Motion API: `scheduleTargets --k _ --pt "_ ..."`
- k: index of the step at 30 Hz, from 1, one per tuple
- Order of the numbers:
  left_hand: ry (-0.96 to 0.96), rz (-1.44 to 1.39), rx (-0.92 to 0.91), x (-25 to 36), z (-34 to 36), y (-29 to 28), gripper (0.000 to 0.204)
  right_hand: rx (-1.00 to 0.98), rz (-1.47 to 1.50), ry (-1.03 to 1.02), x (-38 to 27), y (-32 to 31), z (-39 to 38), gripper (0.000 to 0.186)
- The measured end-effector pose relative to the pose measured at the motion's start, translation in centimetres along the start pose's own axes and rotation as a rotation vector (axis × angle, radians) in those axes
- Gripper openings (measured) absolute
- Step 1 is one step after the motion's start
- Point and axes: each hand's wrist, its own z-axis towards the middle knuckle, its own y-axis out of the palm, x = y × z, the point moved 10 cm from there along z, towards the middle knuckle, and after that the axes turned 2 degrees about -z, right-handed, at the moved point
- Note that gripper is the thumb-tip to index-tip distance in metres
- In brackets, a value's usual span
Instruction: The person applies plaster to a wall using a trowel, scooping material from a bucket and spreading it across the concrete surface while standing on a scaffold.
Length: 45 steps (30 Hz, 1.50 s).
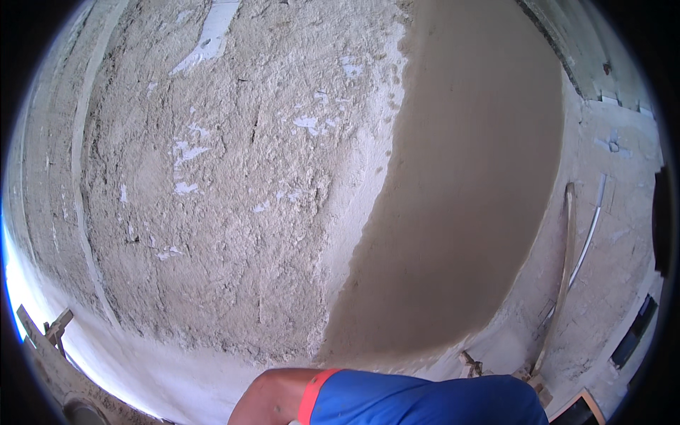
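Note:
An arm in a blue sleeve (421,400) with a red cuff crosses the bottom middle, its bare skin (273,397) showing at the left; I cannot tell which arm it is, and neither my left hand nor my right hand shows. Above it is a wall surface. Its left part is rough pale plaster (234,156) with small white patches. A smooth grey-brown band of wet-looking plaster (467,170) runs down the right part, with a whitish strip (361,184) along its ragged left edge.
Wooden boards (57,326) and a dusty round container (81,407) are at the lower left. A long wooden pole (567,241) and a pale conduit (595,219) lean or run along the right wall. Wood pieces (467,361) and a framed dark panel (577,411) are at the lower right.

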Motion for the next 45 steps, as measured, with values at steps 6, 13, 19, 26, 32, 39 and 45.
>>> scheduleTargets --k 6,13,19,26,32,39,45 --pt "0.014 -0.04 0.017 0.4 -0.4 -0.6 0.038 0.085 0.497 0.06 0.7 -1.5 -2.5 0.028" --pt "-0.013 -0.129 0.145 -1.3 -3.2 -4.3 0.039 0.12 0.74 0.093 -0.2 -2.3 -3.5 0.029" --pt "-0.096 -0.457 0.475 -9.4 -11.1 -12.0 0.039 0.311 1.098 -0.014 -3.5 -2.6 -5.3 0.031" --pt "-0.031 -0.292 0.834 -17.3 -27.2 -18.0 0.034 -0.299 1.881 0.526 -1.0 0.6 -10.1 0.034" --pt "-0.017 -0.752 0.821 -10.5 -22.7 -15.0 0.039 -0.461 1.354 0.495 5.5 -3.1 -16.0 0.036" --pt "-0.008 -0.719 0.808 -10.7 -23.4 -13.6 0.04 -0.353 0.887 0.536 1.0 -0.8 -12.0 0.036" --pt "0.0 -0.66 0.818 -10.8 -23.5 -13.4 0.046 -0.256 0.65 0.481 -0.8 -5.0 -12.9 0.032"
